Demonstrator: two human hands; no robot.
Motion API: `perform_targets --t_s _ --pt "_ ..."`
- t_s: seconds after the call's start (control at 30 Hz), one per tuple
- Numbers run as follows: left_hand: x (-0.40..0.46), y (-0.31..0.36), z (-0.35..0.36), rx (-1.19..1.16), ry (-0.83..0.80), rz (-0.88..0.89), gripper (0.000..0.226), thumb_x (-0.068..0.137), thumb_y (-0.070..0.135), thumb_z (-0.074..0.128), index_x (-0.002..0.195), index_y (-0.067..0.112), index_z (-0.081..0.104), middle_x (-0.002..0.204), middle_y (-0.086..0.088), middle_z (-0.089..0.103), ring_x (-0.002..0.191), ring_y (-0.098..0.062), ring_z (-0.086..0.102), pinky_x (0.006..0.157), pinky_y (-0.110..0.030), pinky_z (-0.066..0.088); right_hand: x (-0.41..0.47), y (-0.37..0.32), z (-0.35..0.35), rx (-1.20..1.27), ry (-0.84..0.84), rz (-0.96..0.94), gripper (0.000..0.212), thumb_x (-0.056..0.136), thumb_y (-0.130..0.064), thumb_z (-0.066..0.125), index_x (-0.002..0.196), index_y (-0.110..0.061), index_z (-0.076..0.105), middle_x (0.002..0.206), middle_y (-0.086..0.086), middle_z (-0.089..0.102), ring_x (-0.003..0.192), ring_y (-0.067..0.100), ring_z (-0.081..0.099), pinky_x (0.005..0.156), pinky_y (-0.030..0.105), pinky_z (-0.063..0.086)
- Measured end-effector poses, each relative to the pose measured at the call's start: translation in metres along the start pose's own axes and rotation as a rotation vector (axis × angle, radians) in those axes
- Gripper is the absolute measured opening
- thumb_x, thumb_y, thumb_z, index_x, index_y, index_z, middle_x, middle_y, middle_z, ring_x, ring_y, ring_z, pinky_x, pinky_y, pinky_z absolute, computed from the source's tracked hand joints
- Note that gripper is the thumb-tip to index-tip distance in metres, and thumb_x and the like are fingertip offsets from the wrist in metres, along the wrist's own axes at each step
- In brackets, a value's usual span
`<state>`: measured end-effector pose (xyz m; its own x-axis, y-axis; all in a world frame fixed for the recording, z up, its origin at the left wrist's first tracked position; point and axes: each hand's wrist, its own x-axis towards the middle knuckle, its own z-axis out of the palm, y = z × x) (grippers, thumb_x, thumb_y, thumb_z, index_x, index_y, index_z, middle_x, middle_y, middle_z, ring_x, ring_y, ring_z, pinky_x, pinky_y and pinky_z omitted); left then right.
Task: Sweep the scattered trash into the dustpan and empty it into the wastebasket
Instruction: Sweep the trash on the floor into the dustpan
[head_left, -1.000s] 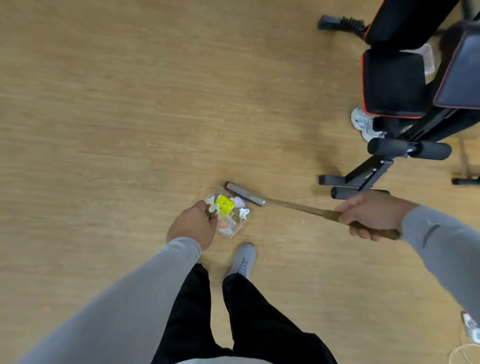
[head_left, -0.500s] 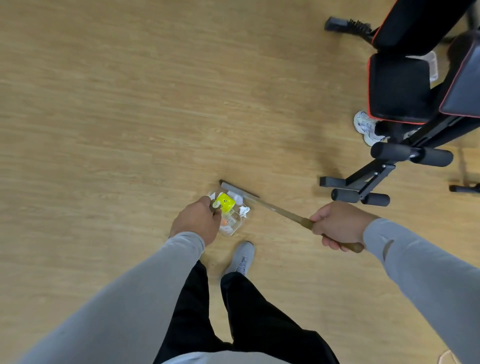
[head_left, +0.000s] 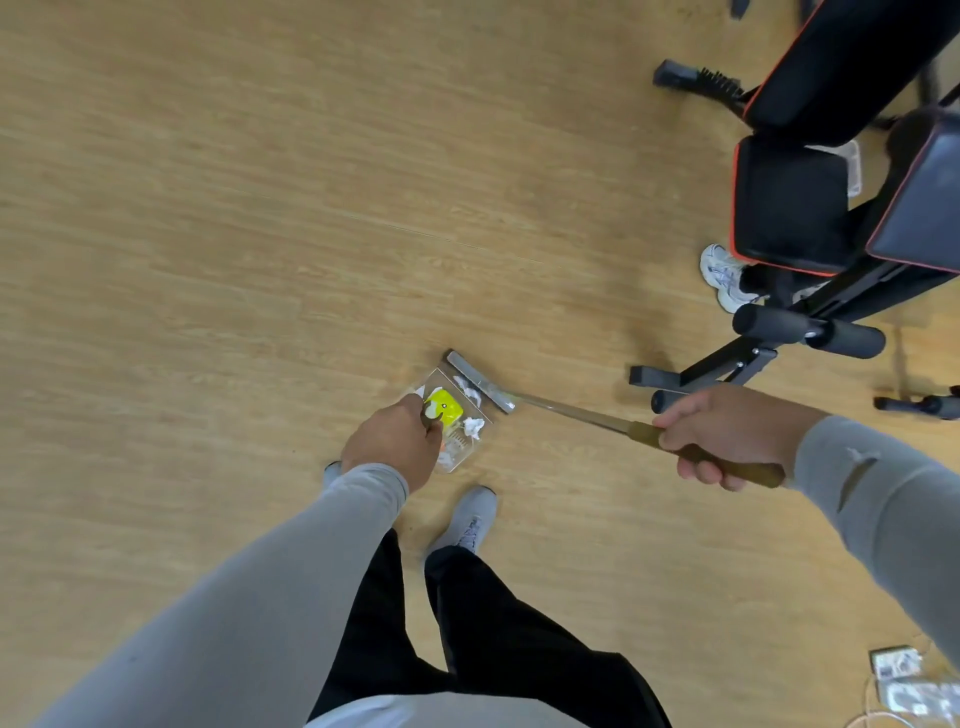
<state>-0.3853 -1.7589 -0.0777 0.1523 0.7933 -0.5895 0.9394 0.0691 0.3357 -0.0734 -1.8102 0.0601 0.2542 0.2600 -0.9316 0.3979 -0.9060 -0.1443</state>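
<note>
A clear plastic dustpan (head_left: 460, 452) rests on the wooden floor in front of my feet. Inside it lie a yellow-green scrap (head_left: 445, 408), white crumpled paper bits (head_left: 472, 426) and a small orange piece. My left hand (head_left: 392, 441) is shut on the dustpan's handle at its near left side. My right hand (head_left: 727, 431) grips the brown wooden handle of a broom (head_left: 576, 415). The broom's grey head (head_left: 480, 381) lies along the dustpan's far edge, touching white scraps there. No wastebasket is in view.
A black weight bench (head_left: 810, 202) with red trim and padded rollers stands at the upper right, its feet near my right hand. A white sneaker (head_left: 724, 275) lies beneath it. My grey shoe (head_left: 467, 519) is just behind the dustpan. Boxes and cables (head_left: 904, 686) sit at the lower right.
The broom head has been drawn in from the right to the dustpan's far edge. My left hand has stayed on the dustpan handle.
</note>
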Motion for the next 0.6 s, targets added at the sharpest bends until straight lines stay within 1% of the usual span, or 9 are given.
perform_targets --t_s 0.07,0.13,0.27,0.33,0.43,0.6 --pt "0.0 -0.001 0.0 0.0 -0.002 0.001 0.022 0.099 0.04 0.05 0.093 0.019 0.052 0.078 0.0 0.059 0.074 -0.028 0.059 0.066 -0.033 0.05 -0.002 0.001 -0.01 0.075 -0.022 0.029 0.022 0.099 -0.006 0.059 0.12 -0.01 0.063 0.07 0.018 0.066 0.042 0.017 0.047 0.037 0.023 0.037" --pt "0.0 -0.001 0.001 0.002 -0.007 0.002 0.021 0.099 0.04 0.05 0.094 0.019 0.052 0.077 0.001 0.058 0.073 -0.027 0.059 0.065 -0.032 0.049 -0.007 0.004 -0.025 0.098 -0.067 0.051 0.024 0.1 -0.005 0.056 0.123 -0.011 0.063 0.07 0.017 0.063 0.044 0.016 0.045 0.036 0.024 0.036" --pt "0.001 0.0 0.002 -0.004 0.003 0.003 0.018 0.099 0.039 0.05 0.091 0.023 0.047 0.069 0.006 0.052 0.071 -0.025 0.058 0.064 -0.032 0.047 -0.017 0.014 -0.042 -0.007 -0.117 0.02 0.024 0.1 -0.006 0.058 0.121 -0.013 0.069 0.072 0.019 0.064 0.045 0.019 0.045 0.038 0.024 0.037" --pt "0.002 0.0 0.001 -0.005 0.002 0.004 0.018 0.099 0.039 0.05 0.091 0.023 0.048 0.071 0.005 0.056 0.072 -0.025 0.06 0.065 -0.033 0.05 -0.018 0.014 -0.038 -0.046 -0.114 -0.01 0.023 0.1 -0.007 0.06 0.119 -0.014 0.069 0.072 0.019 0.066 0.046 0.019 0.045 0.039 0.025 0.037" --pt "0.004 0.001 0.0 0.006 -0.005 0.002 0.022 0.099 0.041 0.049 0.094 0.02 0.053 0.08 0.0 0.064 0.075 -0.026 0.062 0.068 -0.035 0.055 -0.014 0.012 -0.027 -0.06 -0.094 -0.032 0.02 0.1 -0.007 0.059 0.118 -0.012 0.067 0.071 0.019 0.067 0.045 0.018 0.046 0.039 0.025 0.038" --pt "0.007 0.004 -0.001 -0.001 -0.009 0.009 0.021 0.099 0.04 0.05 0.092 0.02 0.05 0.072 0.003 0.054 0.074 -0.027 0.06 0.067 -0.033 0.051 -0.009 0.011 -0.031 -0.018 -0.05 -0.022 0.02 0.099 -0.007 0.061 0.119 -0.01 0.065 0.071 0.02 0.067 0.045 0.02 0.046 0.039 0.025 0.037"
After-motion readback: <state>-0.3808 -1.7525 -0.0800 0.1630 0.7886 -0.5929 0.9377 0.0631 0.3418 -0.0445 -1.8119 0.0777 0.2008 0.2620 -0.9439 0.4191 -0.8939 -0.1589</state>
